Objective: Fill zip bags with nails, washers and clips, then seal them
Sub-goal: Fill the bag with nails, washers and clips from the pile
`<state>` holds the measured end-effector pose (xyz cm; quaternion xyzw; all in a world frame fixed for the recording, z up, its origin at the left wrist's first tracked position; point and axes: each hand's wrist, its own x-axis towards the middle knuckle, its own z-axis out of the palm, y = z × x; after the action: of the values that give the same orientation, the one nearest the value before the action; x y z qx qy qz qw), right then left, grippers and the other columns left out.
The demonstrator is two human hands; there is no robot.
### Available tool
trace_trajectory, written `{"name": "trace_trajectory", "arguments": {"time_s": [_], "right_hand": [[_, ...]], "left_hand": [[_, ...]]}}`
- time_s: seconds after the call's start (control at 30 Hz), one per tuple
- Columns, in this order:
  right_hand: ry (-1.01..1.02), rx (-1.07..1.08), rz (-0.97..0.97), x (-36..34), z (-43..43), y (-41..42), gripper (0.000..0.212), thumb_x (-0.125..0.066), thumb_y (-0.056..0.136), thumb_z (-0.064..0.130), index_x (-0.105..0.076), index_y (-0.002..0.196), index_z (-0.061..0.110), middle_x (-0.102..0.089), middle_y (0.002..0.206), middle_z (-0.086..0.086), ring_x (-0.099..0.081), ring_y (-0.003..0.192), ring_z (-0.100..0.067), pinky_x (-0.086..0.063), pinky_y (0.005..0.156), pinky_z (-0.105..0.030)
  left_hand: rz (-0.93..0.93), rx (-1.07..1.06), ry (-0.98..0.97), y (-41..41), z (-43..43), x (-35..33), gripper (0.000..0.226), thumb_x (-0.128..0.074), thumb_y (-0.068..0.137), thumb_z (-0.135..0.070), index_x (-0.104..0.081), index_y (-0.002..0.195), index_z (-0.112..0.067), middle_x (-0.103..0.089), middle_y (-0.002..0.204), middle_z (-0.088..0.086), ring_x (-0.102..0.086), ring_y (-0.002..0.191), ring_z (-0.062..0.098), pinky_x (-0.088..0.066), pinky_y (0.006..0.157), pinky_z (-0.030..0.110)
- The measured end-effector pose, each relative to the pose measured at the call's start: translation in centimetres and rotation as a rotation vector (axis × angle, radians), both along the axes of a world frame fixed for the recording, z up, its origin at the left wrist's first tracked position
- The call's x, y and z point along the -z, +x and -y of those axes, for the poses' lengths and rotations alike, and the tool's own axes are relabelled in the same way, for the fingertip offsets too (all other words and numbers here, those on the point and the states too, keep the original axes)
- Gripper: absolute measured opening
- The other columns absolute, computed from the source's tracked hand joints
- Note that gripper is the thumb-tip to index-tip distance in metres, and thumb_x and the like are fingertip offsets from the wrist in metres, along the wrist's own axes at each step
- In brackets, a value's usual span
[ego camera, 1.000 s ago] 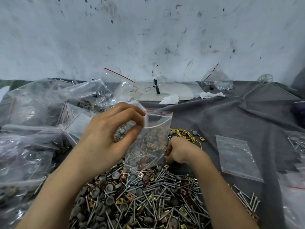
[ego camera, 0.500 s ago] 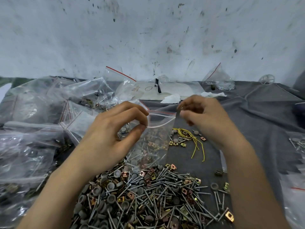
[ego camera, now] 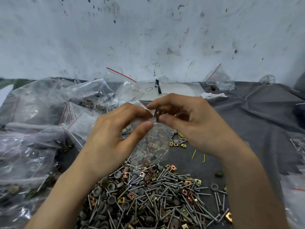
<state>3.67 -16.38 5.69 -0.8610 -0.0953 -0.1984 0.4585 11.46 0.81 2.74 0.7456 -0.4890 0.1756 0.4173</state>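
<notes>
Pinching bag, left hand; clips, right hand; behind, sheet marked "O".

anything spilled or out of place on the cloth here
A few stray pieces lie apart from the big mixed heap of nails, washers and clips: a dark metal clip alone on the grey cloth, and short yellow wire bits nearby. Nothing looks damaged.

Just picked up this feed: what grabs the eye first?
Centre frame, the left hand pinches a clear zip bag at its mouth while the right hand holds brown clips there. Below lies a heap of nails, washers and clips; filled bags crowd the left.
</notes>
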Motion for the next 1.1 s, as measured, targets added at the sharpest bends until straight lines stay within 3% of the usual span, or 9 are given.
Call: {"name": "trace_trajectory", "arguments": {"time_s": [0.13, 0.3, 0.4, 0.47, 0.57, 0.7, 0.9, 1.03, 1.1], "right_hand": [[0.013, -0.007, -0.012, 0.0, -1.0, 0.1, 0.025, -0.068, 0.084, 0.007, -0.052, 0.091, 0.026, -0.062, 0.074, 0.008, -0.052, 0.064, -0.004, -0.042, 0.061, -0.016], [0.099, -0.012, 0.002, -0.3, -1.2, -0.1, 0.023, -0.072, 0.081, 0.01, -0.055, 0.085, 0.024, -0.066, 0.073, 0.006, -0.054, 0.062, -0.001, -0.039, 0.061, -0.011], [0.088, -0.007, 0.005, -0.3, -1.3, 0.0, 0.022, -0.071, 0.082, 0.009, -0.057, 0.085, 0.026, -0.07, 0.072, 0.011, -0.058, 0.063, 0.001, -0.039, 0.062, -0.008], [0.097, -0.01, 0.013, -0.3, -1.3, 0.0, 0.021, -0.069, 0.083, 0.009, -0.06, 0.085, 0.027, -0.069, 0.071, 0.012, -0.058, 0.063, 0.004, -0.039, 0.062, -0.008], [0.121, -0.024, 0.022, -0.3, -1.3, 0.0, 0.015, -0.07, 0.083, 0.012, -0.065, 0.084, 0.026, -0.07, 0.07, 0.01, -0.061, 0.065, 0.0, -0.044, 0.062, -0.013], [0.146, -0.005, 0.026, -0.1, -1.5, -0.1, 0.016, -0.08, 0.073, 0.015, -0.068, 0.081, 0.021, -0.07, 0.072, 0.0, -0.068, 0.07, -0.016, -0.056, 0.068, -0.028], [0.082, 0.042, 0.03, 0.0, -1.6, -0.1, 0.019, -0.072, 0.077, 0.006, -0.068, 0.078, 0.024, -0.068, 0.066, 0.004, -0.065, 0.062, -0.013, -0.052, 0.059, -0.028], [0.089, 0.096, 0.111, -0.1, -0.8, -0.1, 0.027, -0.064, 0.079, 0.0, -0.071, 0.072, 0.025, -0.067, 0.066, -0.008, -0.059, 0.059, -0.029, -0.045, 0.05, -0.034], [0.095, 0.129, 0.14, -0.1, -0.9, 0.0, 0.031, -0.065, 0.08, 0.0, -0.073, 0.074, 0.029, -0.068, 0.068, -0.004, -0.062, 0.061, -0.023, -0.049, 0.053, -0.032]], "left_hand": [[0.025, 0.002, -0.035, 0.2, 0.1, 0.0, 0.03, -0.052, 0.092, -0.038, -0.069, 0.096, -0.013, -0.067, 0.1, -0.007, -0.064, 0.095, 0.005, -0.052, 0.078, 0.034], [-0.061, 0.046, -0.143, 0.3, -0.2, 0.0, 0.012, -0.054, 0.09, -0.034, -0.063, 0.098, -0.031, -0.068, 0.097, -0.013, -0.066, 0.091, 0.006, -0.053, 0.077, 0.036], [-0.102, 0.095, -0.115, 0.1, -0.2, -0.1, 0.021, -0.056, 0.089, -0.036, -0.059, 0.11, -0.035, -0.066, 0.103, -0.022, -0.067, 0.097, 0.003, -0.055, 0.082, 0.034], [-0.108, 0.102, -0.119, 0.1, -0.2, -0.1, 0.018, -0.058, 0.088, -0.037, -0.061, 0.107, -0.036, -0.067, 0.103, -0.021, -0.067, 0.097, 0.003, -0.056, 0.081, 0.035], [-0.113, 0.094, -0.142, 0.0, -0.1, -0.1, 0.019, -0.059, 0.088, -0.037, -0.06, 0.107, -0.036, -0.068, 0.103, -0.019, -0.068, 0.095, 0.004, -0.056, 0.081, 0.036], [-0.129, 0.079, -0.153, 0.0, -0.2, -0.1, 0.017, -0.059, 0.085, -0.036, -0.065, 0.101, -0.036, -0.069, 0.101, -0.017, -0.068, 0.091, 0.0, -0.056, 0.081, 0.022], [-0.151, 0.075, -0.157, 0.0, -0.1, -0.1, 0.018, -0.06, 0.082, -0.036, -0.062, 0.101, -0.038, -0.07, 0.099, -0.021, -0.069, 0.087, -0.003, -0.052, 0.08, 0.012], [-0.161, 0.024, -0.177, 0.4, -0.4, -0.1, 0.018, -0.069, 0.082, -0.031, -0.064, 0.098, -0.035, -0.071, 0.097, -0.017, -0.069, 0.086, -0.002, -0.051, 0.081, 0.012], [-0.174, 0.025, -0.194, 0.2, -0.3, -0.2, 0.017, -0.069, 0.082, -0.032, -0.066, 0.098, -0.031, -0.072, 0.096, -0.016, -0.069, 0.086, -0.001, -0.051, 0.08, 0.012]]}}
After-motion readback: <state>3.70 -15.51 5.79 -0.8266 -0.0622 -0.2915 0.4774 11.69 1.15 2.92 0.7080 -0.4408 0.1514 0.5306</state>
